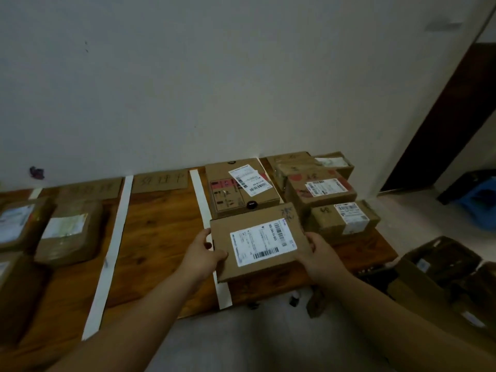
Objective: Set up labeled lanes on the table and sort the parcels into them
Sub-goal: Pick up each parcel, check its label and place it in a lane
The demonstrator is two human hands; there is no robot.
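Wooden worktop (161, 237) against pale wall; white tape strips (111, 253) mark lanes, cardboard labels at back. Bagged parcels (69, 232) far left. Middle lane bare. My left hand (200, 253) and right hand (319, 253), fingers gripping both ends, hold a flat brown parcel (259, 241), white shipping label up, over the near edge. Stacked boxes (322, 189) right.

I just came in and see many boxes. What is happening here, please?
A person is sorting parcels on a wooden table divided into lanes by white strips. The left hand and right hand hold a flat cardboard parcel by its sides, in front of a box with a black sticker. Several parcels already sit in the rightmost lane, others at far left; the lane between has none.
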